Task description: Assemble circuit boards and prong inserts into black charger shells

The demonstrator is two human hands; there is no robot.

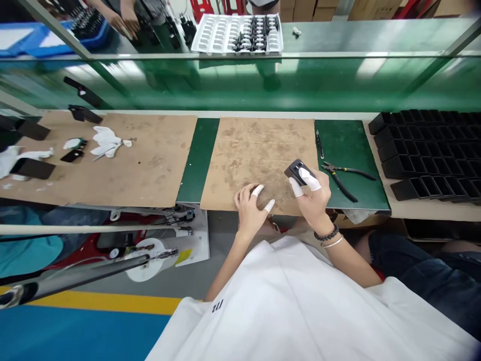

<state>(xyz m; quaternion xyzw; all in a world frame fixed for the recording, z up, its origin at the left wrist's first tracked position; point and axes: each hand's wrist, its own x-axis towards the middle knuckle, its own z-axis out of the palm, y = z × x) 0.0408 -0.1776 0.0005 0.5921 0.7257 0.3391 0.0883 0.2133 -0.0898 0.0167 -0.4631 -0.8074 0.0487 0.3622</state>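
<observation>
My right hand [313,195] is closed on a small black plastic part [295,169], pinching it between white-capped thumb and fingers just above the brown cardboard mat [259,150]. My left hand [250,203] rests at the near edge of that mat with its fingers curled and two fingertips in white cots; nothing shows in it. Black pliers [343,176] lie on the green bench surface just right of my right hand.
Black compartment trays [428,150] stand stacked at the right. A second cardboard mat [112,160] at the left carries white finger cots and black parts. Beyond a green conveyor, a white tray [238,32] holds black parts, and another person's hands [124,20] work at the far left.
</observation>
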